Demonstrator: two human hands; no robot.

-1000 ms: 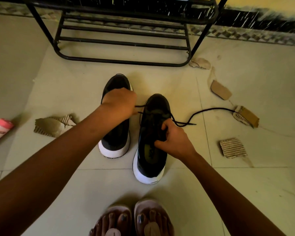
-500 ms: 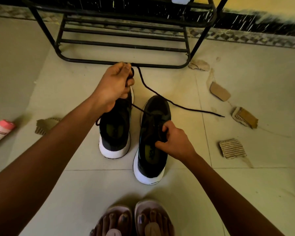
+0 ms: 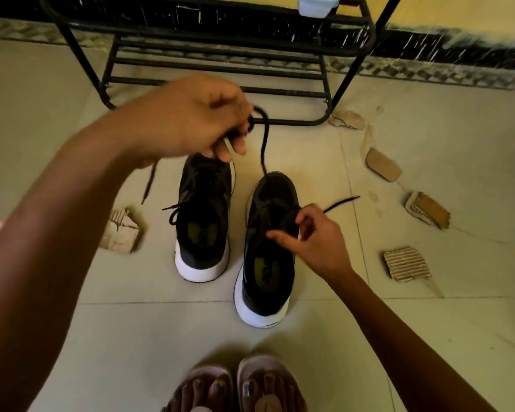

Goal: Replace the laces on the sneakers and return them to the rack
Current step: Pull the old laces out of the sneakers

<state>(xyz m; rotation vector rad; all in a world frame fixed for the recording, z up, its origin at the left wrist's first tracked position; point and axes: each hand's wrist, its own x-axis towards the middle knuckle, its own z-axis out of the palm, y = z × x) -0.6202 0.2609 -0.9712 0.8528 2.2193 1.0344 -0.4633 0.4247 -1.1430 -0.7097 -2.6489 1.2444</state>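
Pale tiled floor [image 3: 428,337] here: two black sneakers [image 3: 204,233] side by side mid-floor, black metal rack [image 3: 292,122] standing behind them, torn cardboard scraps [image 3: 406,264] scattered around (mostly right side).

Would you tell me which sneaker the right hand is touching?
The right sneaker, standing nearer the person's feet: the right hand pinches its lace, while the left sneaker stands farther forward.

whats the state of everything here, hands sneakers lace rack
left hand: raised, grips the lace
right hand: holds the right sneaker
lace: runs from the left hand into the right sneaker, one end on the floor
right sneaker: upright on the floor
left sneaker: upright on the floor, lace in
rack: standing, neither sneaker on it
cardboard scraps: torn, lying on the floor
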